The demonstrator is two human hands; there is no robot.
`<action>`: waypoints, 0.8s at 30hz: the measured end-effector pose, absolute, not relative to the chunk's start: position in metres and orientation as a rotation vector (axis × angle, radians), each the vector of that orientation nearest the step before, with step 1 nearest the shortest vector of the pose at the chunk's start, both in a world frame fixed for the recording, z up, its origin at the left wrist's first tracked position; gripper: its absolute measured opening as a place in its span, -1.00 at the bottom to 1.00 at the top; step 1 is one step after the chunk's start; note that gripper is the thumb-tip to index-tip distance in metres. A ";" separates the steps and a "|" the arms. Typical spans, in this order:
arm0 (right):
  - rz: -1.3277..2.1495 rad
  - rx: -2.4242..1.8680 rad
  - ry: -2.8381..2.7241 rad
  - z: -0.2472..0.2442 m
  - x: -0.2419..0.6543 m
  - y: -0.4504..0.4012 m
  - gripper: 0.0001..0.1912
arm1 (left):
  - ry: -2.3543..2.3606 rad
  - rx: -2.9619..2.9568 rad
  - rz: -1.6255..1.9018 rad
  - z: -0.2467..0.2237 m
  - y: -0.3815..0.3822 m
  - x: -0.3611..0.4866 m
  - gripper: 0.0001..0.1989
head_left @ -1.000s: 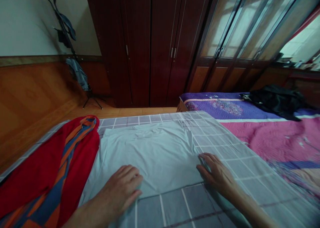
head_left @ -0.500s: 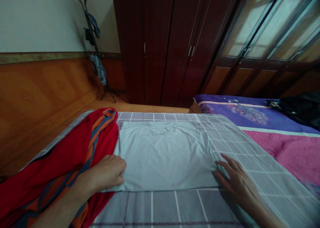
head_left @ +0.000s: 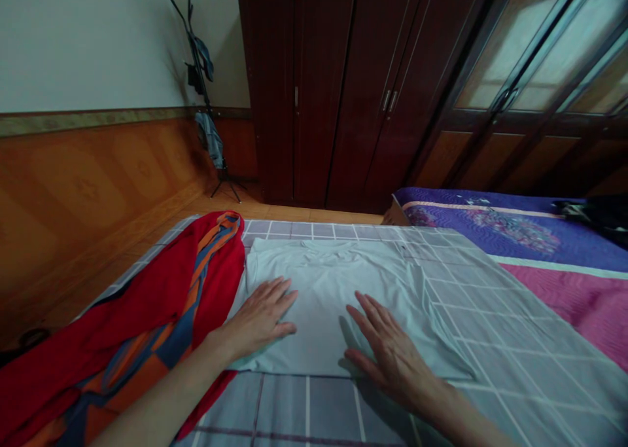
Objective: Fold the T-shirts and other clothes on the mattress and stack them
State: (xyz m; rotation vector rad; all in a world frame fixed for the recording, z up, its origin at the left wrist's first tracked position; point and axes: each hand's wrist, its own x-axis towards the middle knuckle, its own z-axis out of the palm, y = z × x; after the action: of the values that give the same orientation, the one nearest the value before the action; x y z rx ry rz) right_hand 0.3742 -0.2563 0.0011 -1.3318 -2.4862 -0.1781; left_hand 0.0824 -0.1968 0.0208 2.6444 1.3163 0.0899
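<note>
A pale, light-blue shirt-like garment (head_left: 318, 283) lies spread as a broad rectangle on the grey checked bed sheet (head_left: 289, 408), with some wrinkles near its far edge and right side. My left hand (head_left: 262, 313) rests flat on the garment's left part, fingers stretched out. Over its near right part is my right hand (head_left: 387, 349), fingers spread and holding nothing; a shadow beneath suggests it is slightly raised. Left of the garment, a red garment (head_left: 161, 296) with orange and blue stripes lies in a heap, partly behind my left forearm.
A dark red wardrobe (head_left: 338, 93) stands beyond the bed. A coat rack (head_left: 199, 74) with hanging items is at the far left. To the right is a second bed with a purple and pink cover (head_left: 490, 228) and a dark item (head_left: 598, 218) on it.
Both hands have moved inward from the garment's side edges onto its surface. My left hand has opened from a closed grip at the left edge. The view has shifted slightly.
</note>
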 end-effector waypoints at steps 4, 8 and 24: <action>-0.018 -1.405 -2.603 0.003 0.343 -0.241 -0.38 | 1.378 2.618 0.003 0.005 -0.190 0.074 -0.38; 0.017 -1.439 -2.623 -0.001 0.338 -0.238 -0.38 | 1.478 2.613 0.028 0.017 -0.188 0.074 -0.43; 0.412 -1.275 -2.677 0.001 0.350 -0.243 -0.30 | 1.477 2.668 0.247 0.005 -0.080 0.182 -0.55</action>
State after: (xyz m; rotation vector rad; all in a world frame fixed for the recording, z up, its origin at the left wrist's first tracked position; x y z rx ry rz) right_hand 0.3496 -0.2433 0.0006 -1.2751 -2.6765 0.4115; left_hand 0.1817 -0.0804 0.0047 2.6678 1.4767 0.2468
